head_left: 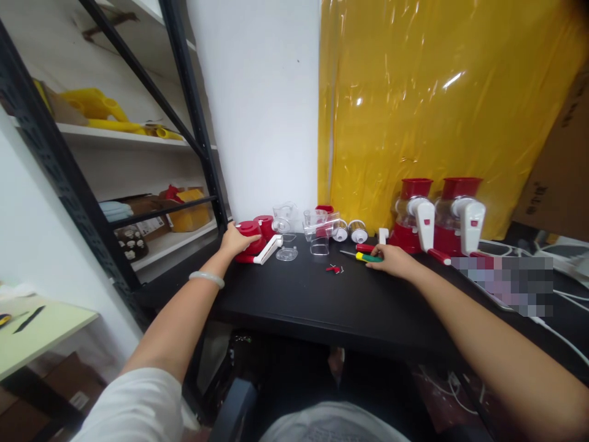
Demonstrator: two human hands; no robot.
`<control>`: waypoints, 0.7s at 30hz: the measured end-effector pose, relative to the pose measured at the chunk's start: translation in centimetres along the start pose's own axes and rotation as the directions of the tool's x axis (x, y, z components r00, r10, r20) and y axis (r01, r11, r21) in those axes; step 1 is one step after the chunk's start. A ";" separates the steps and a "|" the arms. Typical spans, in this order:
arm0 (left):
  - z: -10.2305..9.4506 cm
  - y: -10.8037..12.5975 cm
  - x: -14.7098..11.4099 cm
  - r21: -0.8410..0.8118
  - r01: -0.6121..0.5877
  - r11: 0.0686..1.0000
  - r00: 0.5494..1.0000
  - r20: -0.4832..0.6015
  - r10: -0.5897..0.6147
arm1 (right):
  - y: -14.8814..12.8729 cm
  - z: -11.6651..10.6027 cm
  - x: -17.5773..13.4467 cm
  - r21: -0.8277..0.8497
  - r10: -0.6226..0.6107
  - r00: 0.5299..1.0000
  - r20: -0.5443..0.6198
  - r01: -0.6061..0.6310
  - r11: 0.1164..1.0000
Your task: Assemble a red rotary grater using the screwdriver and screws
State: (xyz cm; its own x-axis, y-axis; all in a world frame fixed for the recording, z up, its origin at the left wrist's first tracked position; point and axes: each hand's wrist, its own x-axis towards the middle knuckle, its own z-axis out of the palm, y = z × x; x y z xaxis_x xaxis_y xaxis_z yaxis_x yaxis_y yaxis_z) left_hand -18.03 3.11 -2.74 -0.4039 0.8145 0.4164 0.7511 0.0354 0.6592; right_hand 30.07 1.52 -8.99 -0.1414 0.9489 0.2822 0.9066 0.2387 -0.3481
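Observation:
On the black table my left hand [234, 239] is closed round a red grater base [250, 229] at the left end; its far fingers are partly hidden. A white crank arm [267, 250] lies against that base, and a second red base [264, 222] stands just behind. My right hand [393, 260] has its fingers on the handle end of a screwdriver [368, 258] with a green and yellow handle, its shaft pointing left. A red crank handle [365, 248] lies right beside those fingers. Small red pieces and screws [334, 269] are scattered left of the screwdriver.
Clear plastic housings [318, 228], a clear lid [287, 253] and metal grater drums [358, 231] sit along the back. Two assembled red and white drum graters [461, 215] stand at right, near a phone [501, 285] and white cables. A black-framed shelf [184, 80] rises at left.

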 end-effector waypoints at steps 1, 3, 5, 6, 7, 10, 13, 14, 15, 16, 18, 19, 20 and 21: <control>-0.4 0.4 -0.1 -0.011 -0.021 1.000 0.998 -0.054 0.020 | -0.1 0.0 0.0 0.007 -0.002 1.000 -0.001 0.002 1.000; -1.3 1.3 -0.5 -0.043 -0.107 0.993 0.977 -0.189 0.097 | -0.2 -0.2 -0.1 0.016 -0.001 1.000 -0.020 0.002 1.000; -2.1 2.5 -1.3 -0.089 -0.244 0.966 0.925 -0.321 0.204 | -0.3 -0.5 0.0 0.008 -0.028 0.995 -0.096 0.029 1.000; -2.4 3.2 -2.0 -0.116 -0.318 0.941 0.891 -0.377 0.254 | -0.4 -0.6 0.0 0.002 -0.051 0.987 -0.154 0.052 0.999; -2.5 4.0 -2.9 -0.150 -0.380 0.913 0.864 -0.410 0.292 | -0.6 -0.8 0.0 -0.001 -0.077 0.973 -0.217 0.079 0.997; -1.9 6.4 -6.0 -0.338 -0.430 0.837 0.895 -0.278 0.348 | -1.5 -1.2 0.1 0.043 -0.126 0.919 -0.372 0.153 0.987; -0.3 8.0 -8.9 -0.518 -0.232 0.823 0.932 0.123 0.340 | -2.9 -1.1 0.2 0.107 -0.152 0.882 -0.447 0.222 0.969; 0.3 8.4 -9.6 -0.512 -0.194 0.837 0.912 0.220 0.346 | -3.4 -1.0 0.3 0.127 -0.168 0.882 -0.440 0.246 0.961; 0.9 8.7 -10.2 -0.470 -0.195 0.861 0.889 0.286 0.357 | -3.9 -0.9 0.6 0.157 -0.175 0.892 -0.416 0.260 0.953; 1.3 9.0 -10.5 -0.442 -0.223 0.869 0.857 0.336 0.391 | -4.4 -0.7 0.9 0.199 -0.173 0.909 -0.378 0.263 0.944; 2.0 9.5 -11.0 -0.397 -0.274 0.876 0.819 0.381 0.430 | -5.3 -0.5 2.0 0.373 -0.084 0.952 -0.293 0.195 0.907; 2.2 9.8 -11.2 -0.378 -0.290 0.879 0.813 0.387 0.435 | -5.9 -0.4 2.6 0.471 -0.011 0.969 -0.249 0.130 0.873; 2.4 10.0 -11.4 -0.361 -0.297 0.884 0.815 0.386 0.431 | -6.4 -0.5 3.3 0.563 0.057 0.979 -0.193 0.063 0.824; 2.5 10.3 -11.5 -0.344 -0.301 0.890 0.821 0.381 0.425 | -7.1 -0.6 4.1 0.646 0.131 0.981 -0.141 -0.009 0.764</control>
State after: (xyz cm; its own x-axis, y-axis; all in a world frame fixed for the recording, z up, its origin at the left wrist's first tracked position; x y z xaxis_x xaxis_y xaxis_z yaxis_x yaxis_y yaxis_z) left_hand -4.35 -4.43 -2.34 0.1867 0.9046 0.3831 0.6101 -0.4124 0.6765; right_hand 23.33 3.57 -4.84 0.0358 0.9332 0.3577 0.4366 0.3074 -0.8455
